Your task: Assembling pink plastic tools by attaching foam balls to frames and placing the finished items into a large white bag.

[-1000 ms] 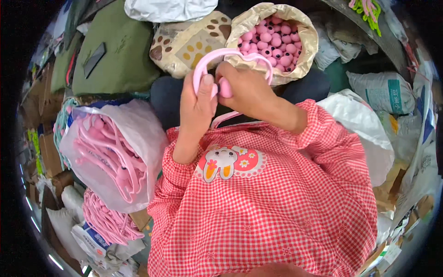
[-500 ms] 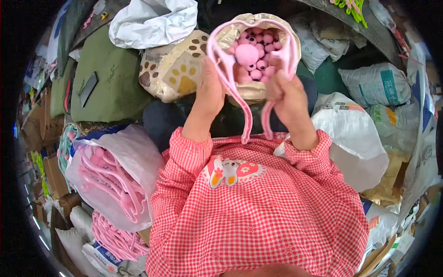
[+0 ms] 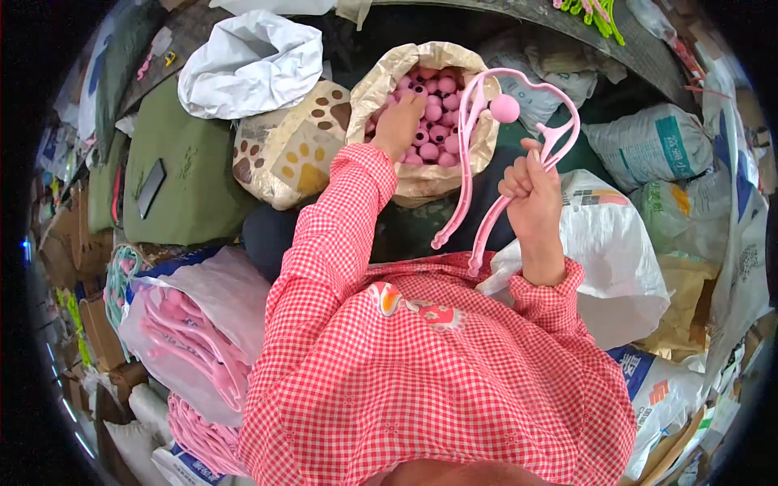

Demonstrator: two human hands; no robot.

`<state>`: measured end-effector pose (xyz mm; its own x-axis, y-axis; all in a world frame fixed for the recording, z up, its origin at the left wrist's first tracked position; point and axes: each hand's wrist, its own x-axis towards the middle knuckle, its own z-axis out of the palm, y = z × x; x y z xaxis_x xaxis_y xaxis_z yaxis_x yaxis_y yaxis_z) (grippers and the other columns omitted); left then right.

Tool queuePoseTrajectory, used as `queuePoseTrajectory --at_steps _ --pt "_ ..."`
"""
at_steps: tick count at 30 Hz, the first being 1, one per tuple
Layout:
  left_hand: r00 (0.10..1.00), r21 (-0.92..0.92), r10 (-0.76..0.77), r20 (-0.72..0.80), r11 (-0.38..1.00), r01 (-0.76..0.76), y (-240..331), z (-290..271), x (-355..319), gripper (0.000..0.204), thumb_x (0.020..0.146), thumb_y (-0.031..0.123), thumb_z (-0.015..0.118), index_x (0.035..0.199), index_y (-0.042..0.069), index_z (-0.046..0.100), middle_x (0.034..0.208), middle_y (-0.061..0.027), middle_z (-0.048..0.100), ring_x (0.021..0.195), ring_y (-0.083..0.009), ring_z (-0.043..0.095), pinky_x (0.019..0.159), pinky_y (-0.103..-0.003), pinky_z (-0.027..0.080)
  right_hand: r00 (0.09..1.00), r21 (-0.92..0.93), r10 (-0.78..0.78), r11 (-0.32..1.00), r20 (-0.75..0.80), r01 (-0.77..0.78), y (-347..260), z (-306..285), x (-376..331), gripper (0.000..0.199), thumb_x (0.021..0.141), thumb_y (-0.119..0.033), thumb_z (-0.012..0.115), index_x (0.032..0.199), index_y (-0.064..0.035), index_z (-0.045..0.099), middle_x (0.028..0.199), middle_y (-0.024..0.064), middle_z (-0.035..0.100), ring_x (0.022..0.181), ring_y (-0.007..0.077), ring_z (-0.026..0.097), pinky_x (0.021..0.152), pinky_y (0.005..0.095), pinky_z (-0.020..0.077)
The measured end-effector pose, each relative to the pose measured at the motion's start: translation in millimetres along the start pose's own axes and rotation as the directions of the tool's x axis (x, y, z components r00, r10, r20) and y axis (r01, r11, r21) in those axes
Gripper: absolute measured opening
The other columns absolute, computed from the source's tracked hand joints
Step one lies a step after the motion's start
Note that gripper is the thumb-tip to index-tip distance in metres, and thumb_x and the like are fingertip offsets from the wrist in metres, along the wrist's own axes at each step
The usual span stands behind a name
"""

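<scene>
A cream bag [image 3: 363, 89] with a rolled rim holds many pink balls [image 3: 438, 134] with dark holes. My left hand [image 3: 397, 125] reaches into it, touching the balls; its fingertips are partly hidden among them. In my right hand [image 3: 531, 190] is a pink neck massager [image 3: 465, 162], a curved plastic frame with two long handles, gripped near its right prong. One pink ball [image 3: 504, 108] sits on the frame's left prong. The right prong [image 3: 551, 132] bears no ball. The frame is raised at the right of the bag, its handle ends pointing down toward my lap.
At the left, a white sack [image 3: 235, 279] holds several pink frames [image 3: 190, 332], with more pink pieces [image 3: 203, 437] below. A paw-print package [image 3: 284, 154] and a green bundle [image 3: 174, 190] lie left of the bag. An open white sack [image 3: 616, 267] stands by my right arm.
My left hand has let go of the frame and moved into the bag of balls. My right hand has carried the massager to the right, away from above the bag.
</scene>
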<state>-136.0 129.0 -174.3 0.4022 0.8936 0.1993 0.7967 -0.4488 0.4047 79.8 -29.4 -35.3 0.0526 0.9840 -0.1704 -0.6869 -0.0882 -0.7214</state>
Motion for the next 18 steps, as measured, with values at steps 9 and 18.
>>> queuePoseTrajectory --at_steps 9,18 --pt "0.967 -0.662 -0.206 -0.149 0.747 0.057 59 -79 -38 0.048 0.079 0.015 0.074 0.120 0.005 0.052 0.107 -0.0133 0.059 0.091 -0.0256 0.061 0.082 -0.036 0.051 0.999 -0.035 0.036 0.999 -0.034 -0.037 7 3 0 0.018 0.102 -0.019 0.047 0.114 -0.0099 0.057 0.064 -0.0052 0.035 0.049 0.0049 0.029 0.049 0.0226 0.0258" --pt "0.973 -0.684 -0.087 -0.212 0.724 -0.084 125 -159 -96 0.039 0.075 0.011 0.079 0.108 0.001 0.061 0.099 -0.0115 0.067 0.085 -0.0216 0.068 0.075 -0.031 0.054 0.970 -0.220 0.164 0.968 0.177 -0.124 22 57 -10 0.045 0.095 -0.029 0.061 0.131 -0.0046 0.051 0.093 0.0014 0.060 0.051 0.0041 0.038 0.043 0.0188 0.0252"
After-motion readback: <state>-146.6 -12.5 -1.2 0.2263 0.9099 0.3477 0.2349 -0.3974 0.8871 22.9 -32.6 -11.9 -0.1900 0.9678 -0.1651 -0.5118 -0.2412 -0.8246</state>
